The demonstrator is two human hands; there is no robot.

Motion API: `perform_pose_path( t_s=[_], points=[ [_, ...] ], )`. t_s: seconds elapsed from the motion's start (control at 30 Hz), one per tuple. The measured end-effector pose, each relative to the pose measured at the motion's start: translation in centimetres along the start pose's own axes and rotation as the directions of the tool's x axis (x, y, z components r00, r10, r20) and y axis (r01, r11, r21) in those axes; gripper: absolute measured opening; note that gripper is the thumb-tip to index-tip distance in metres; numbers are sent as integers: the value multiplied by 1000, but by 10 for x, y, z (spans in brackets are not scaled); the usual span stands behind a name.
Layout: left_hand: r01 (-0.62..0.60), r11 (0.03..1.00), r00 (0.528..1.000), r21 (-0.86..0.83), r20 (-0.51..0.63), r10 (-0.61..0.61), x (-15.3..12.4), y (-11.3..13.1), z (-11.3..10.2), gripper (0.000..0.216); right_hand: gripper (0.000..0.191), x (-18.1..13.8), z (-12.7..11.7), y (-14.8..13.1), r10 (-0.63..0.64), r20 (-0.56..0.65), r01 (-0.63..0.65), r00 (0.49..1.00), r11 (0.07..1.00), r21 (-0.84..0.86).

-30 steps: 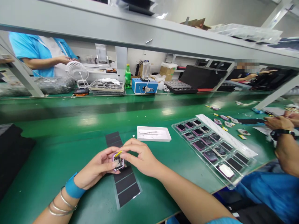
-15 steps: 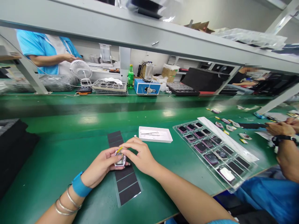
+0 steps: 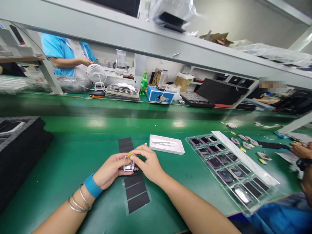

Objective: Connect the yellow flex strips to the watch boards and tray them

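My left hand (image 3: 112, 169) is closed around an opened smartwatch case (image 3: 129, 166), with its inner parts facing up. At the case's upper edge stands a thin yellow-edged flat piece (image 3: 129, 155), and the fingertips of my right hand (image 3: 148, 162) are closed on it. My fingers partly hide the case and this piece. Beneath my hands lies a clear strip with black rectangular pads (image 3: 135, 186). Just beyond my right hand is a shallow white box (image 3: 179, 148) with tweezers (image 3: 162, 143) inside.
A clear tray (image 3: 211, 174) of watch screens lies to the right, beside a paper sheet (image 3: 246, 156). Several watch cases (image 3: 248, 145) are scattered farther right, near a co-worker's hand (image 3: 301, 150). Black foam (image 3: 26, 156) stands at left. A shelf beam (image 3: 156, 42) spans overhead.
The whole view has shifted, so the bench things appear farther right. My hands keep their hold on the watch case and yellow-edged piece. The co-worker's hand at right shows less.
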State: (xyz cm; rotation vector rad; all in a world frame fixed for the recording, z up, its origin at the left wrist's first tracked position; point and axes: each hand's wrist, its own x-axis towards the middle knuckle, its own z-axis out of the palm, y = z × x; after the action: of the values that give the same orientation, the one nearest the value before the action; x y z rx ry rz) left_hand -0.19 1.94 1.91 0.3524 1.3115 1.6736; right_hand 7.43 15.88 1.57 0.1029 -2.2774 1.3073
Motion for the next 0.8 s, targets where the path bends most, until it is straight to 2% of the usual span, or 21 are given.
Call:
perform_pose_path(
  t_s=[0.47, 0.57, 0.63, 0.7, 0.8],
  points=[
    [-29, 1000, 998, 9, -56, 30, 1, 0, 0, 23, 11, 2, 3, 3, 14, -21, -14, 1000, 1000, 11],
    [-47, 997, 988, -54, -151, 38, 3, 4, -9, 20, 18, 3, 5, 7, 56, -26, -56, 998, 998, 9],
    [-95, 989, 965, -112, -254, 64, 4, 9, -18, 17, 13, 5, 7, 9, 74, -9, -74, 997, 996, -52],
    [-149, 975, 937, -166, -338, 86, 5, 12, -26, 16, 6, 5, 11, 11, 67, 48, -59, 997, 987, -148],
    [-174, 962, 924, -211, -373, 85, 9, 11, -32, 16, 6, 4, 20, 14, 60, 144, -18, 988, 961, -277]
  ],
)
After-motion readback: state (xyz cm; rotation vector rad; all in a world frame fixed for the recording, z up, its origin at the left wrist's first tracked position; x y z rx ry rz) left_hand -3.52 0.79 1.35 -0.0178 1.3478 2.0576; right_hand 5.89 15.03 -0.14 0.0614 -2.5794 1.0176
